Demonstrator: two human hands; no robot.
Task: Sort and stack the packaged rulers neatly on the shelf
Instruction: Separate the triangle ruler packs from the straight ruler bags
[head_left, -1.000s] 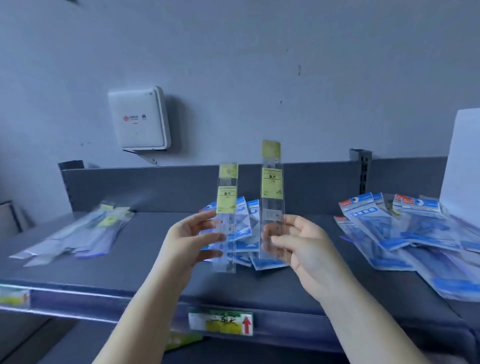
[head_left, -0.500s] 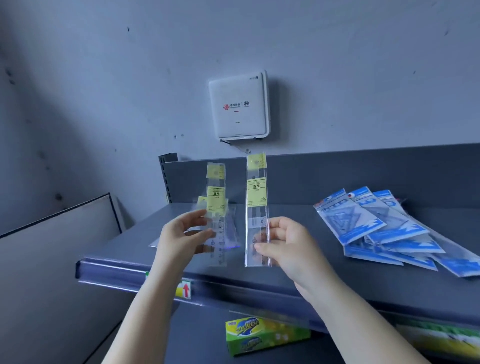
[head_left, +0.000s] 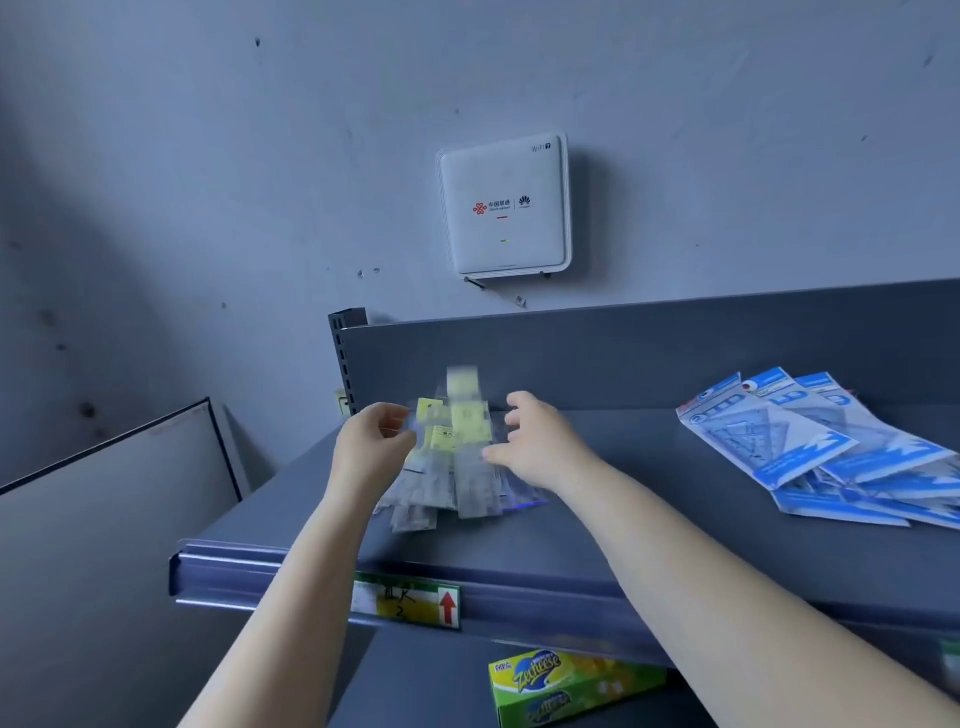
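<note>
A loose pile of clear packaged rulers (head_left: 441, 493) with yellow labels lies at the left end of the grey shelf (head_left: 597, 551). My left hand (head_left: 369, 447) sits at the pile's left side, its fingers curled on the edge of a clear ruler pack. At the pile's right side my right hand (head_left: 540, 447) has its fingers spread and relaxed, the thumb touching a blurred ruler pack (head_left: 467, 441) that lies on top. Both hands hide part of the pile.
Blue packaged set squares (head_left: 810, 447) are fanned out on the right of the shelf. A white router (head_left: 504, 208) hangs on the wall above. A price label (head_left: 405, 603) marks the shelf's front rail, a green box (head_left: 571, 686) lies below, and a grey board (head_left: 104, 519) leans at left.
Both hands have gone from holding one ruler upright each to being down at the pile on the shelf's left end. The right-hand ruler now lies on the pile. The view has shifted left.
</note>
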